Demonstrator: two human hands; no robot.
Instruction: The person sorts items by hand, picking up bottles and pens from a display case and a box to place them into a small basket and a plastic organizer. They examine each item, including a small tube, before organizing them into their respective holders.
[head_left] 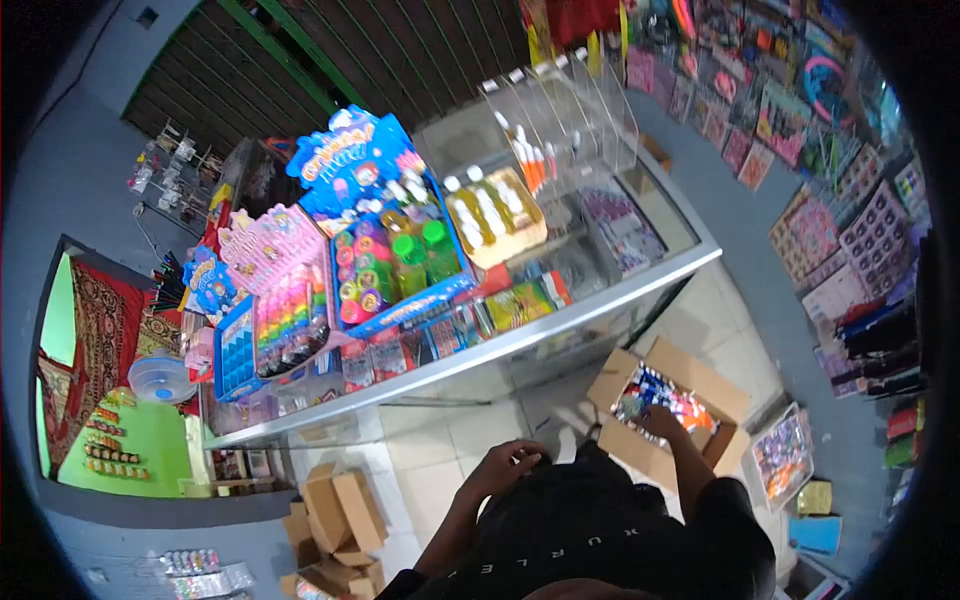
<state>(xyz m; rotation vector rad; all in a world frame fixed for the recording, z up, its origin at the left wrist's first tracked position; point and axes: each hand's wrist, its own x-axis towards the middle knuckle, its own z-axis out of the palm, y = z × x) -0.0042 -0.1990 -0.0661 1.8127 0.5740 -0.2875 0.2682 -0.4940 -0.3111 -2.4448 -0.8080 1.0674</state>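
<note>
My right hand point(655, 421) reaches down into an open cardboard box point(725, 385) on the floor. Small colourful packets point(683, 402), blue, white, red and orange, fill the box, and the hand touches those on its left side. Its fingers point down among the packets, too small and dark to show whether they grip one. My left hand point(506, 466) rests by my knee on the dark trousers, its fingers loosely bent and a little apart. Nothing shows in it.
A glass display counter point(520, 350) stands ahead, bearing a blue display box point(455, 290) of colourful bottles, a tray of white-capped bottles point(490, 215) and a clear acrylic rack point(590, 120). Empty cartons point(340, 510) lie at left; a basket of packets point(785, 455) is at right.
</note>
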